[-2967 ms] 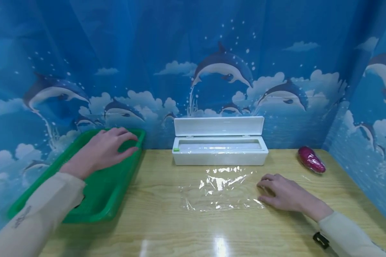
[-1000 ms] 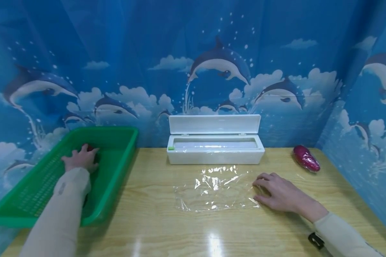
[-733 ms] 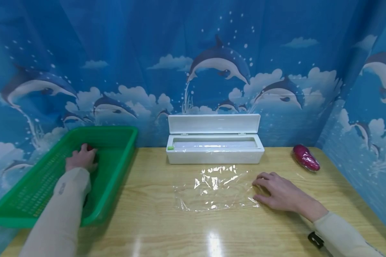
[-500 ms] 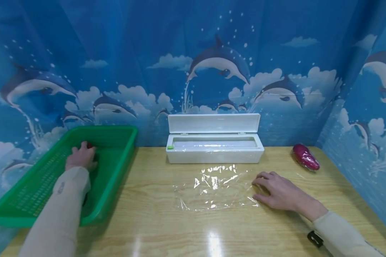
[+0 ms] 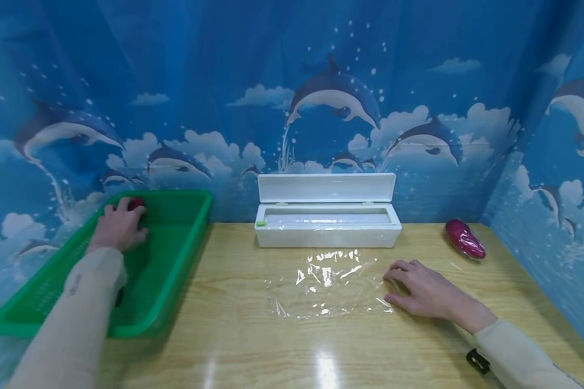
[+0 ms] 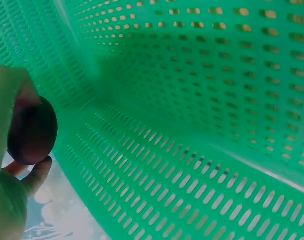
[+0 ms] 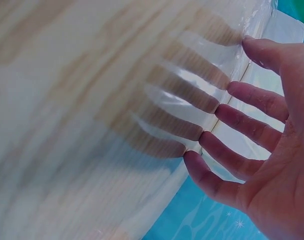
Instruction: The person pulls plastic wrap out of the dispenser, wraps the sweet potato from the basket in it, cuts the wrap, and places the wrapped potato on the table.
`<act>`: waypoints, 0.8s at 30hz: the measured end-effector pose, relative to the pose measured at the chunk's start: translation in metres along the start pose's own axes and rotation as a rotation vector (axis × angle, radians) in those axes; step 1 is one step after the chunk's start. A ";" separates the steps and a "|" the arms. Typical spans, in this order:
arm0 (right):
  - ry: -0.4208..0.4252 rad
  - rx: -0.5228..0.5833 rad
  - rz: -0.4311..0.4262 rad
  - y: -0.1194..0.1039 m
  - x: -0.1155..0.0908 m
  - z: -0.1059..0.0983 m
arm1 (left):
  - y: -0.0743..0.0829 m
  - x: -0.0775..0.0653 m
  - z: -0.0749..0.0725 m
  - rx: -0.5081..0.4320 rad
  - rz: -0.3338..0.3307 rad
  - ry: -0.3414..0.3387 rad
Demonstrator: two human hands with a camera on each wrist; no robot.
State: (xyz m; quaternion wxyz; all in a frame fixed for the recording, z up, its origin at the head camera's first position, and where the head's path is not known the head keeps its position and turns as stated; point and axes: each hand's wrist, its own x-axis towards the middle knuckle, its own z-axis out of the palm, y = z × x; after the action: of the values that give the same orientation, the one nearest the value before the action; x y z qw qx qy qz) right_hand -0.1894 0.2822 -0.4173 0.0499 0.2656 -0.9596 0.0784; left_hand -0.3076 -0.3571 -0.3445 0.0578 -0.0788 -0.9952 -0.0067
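In the head view my left hand is inside the green basket, gripping a dark red rounded thing near the back. The left wrist view shows that rounded thing looking almost black, with the fingers curled about it; its kind is unclear. My right hand rests its fingertips at the right edge of a sheet of clear cling film spread on the table. Seen from the right wrist, the fingers are spread and slightly bent, their tips pressing down on the film.
Behind the film stands a white cling film box, lid raised, with a small green slider at its left end. A film-wrapped magenta vegetable lies at the back right of the wooden table. A dolphin-print curtain hangs behind.
My left hand has gone from above the basket down into it, taken hold of the dark red thing and shifted it slightly up and back. The right hand stays at the film's edge.
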 end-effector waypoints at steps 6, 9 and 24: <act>-0.001 0.004 0.003 0.000 0.000 0.000 | 0.007 0.002 -0.008 0.040 0.077 0.141; -0.004 0.006 0.004 -0.001 0.000 -0.001 | 0.013 0.003 -0.015 0.019 0.088 0.183; -0.009 0.012 -0.005 0.001 0.000 0.000 | 0.053 0.005 -0.050 0.105 0.214 0.304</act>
State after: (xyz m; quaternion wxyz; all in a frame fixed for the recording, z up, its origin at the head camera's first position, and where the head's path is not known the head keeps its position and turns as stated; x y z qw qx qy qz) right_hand -0.1900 0.2826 -0.4179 0.0445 0.2685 -0.9587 0.0828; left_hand -0.2980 -0.3053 -0.2942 0.2120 -0.1791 -0.9599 0.0396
